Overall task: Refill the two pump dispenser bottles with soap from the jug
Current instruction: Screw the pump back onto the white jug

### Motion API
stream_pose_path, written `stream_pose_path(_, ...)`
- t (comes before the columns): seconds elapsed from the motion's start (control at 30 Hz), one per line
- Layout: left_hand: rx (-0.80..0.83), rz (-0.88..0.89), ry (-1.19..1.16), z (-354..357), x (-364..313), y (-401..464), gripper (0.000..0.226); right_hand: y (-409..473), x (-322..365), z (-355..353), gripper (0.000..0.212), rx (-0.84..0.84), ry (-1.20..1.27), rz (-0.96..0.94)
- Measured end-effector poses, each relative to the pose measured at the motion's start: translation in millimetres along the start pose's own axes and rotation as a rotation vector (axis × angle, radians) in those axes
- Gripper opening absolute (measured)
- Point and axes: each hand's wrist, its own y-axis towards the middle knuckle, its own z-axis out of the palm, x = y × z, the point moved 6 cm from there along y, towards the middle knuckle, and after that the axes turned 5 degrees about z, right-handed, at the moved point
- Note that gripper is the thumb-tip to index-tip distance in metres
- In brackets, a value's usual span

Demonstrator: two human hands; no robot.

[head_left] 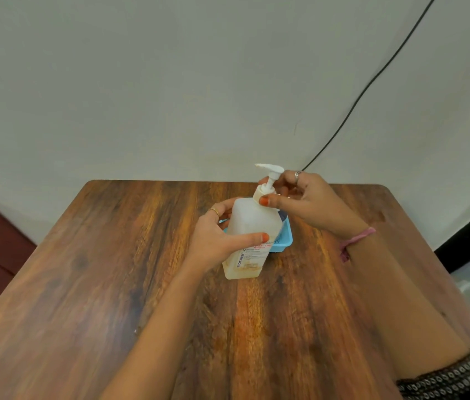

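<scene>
One wooden table fills the lower frame as I watch; a blue tray sits at its centre, partly hidden. Just in front of the tray stands a translucent pump bottle, nearly empty I judge. My left hand grips its body while my right hand pinches the pump collar. I see no jug and no second bottle, so refilling looks barely begun: the collar is still on.
</scene>
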Motion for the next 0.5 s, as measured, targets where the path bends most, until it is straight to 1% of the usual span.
stream_pose_path(0.07, 0.003, 0.004, -0.006, 3.0, -2.0, -0.7, 0.085, -1.7, -4.9, -0.4, 0.047, -0.026, 0.049, -0.007)
stream_pose_path(0.1, 0.006, 0.007, -0.009, 4.3, -3.1, -0.9, 0.085, -2.4, -9.0, -1.4, 0.047, -0.021, 0.105, -0.001)
stream_pose_path(0.17, 0.003, 0.005, -0.013, 5.7, -4.2, -0.2, 0.086, -3.9, -14.8, -3.5, 0.041, 0.015, 0.235, -0.011)
stream_pose_path(0.23, -0.006, 0.001, -0.019, 5.3, -5.1, 0.6, 0.087, -6.2, -16.8, -3.4, 0.040, 0.042, 0.340, -0.039)
stream_pose_path(0.33, -0.016, 0.008, -0.021, 5.5, -7.3, 1.3, 0.091, -7.7, -20.8, 1.4, 0.043, -0.027, 0.409, -0.024)
stream_pose_path(0.4, -0.016, 0.020, -0.017, 7.4, -8.9, 0.9, 0.091, -6.9, -24.9, 1.5, 0.054, -0.114, 0.414, -0.001)
stream_pose_path(0.43, -0.013, 0.021, -0.018, 8.7, -9.3, 0.8, 0.090, -6.6, -26.6, 1.4, 0.058, -0.124, 0.429, 0.008)
stream_pose_path(0.5, -0.010, 0.022, -0.020, 10.5, -9.4, 0.9, 0.087, -7.5, -26.9, 3.7, 0.059, -0.074, 0.514, 0.019)
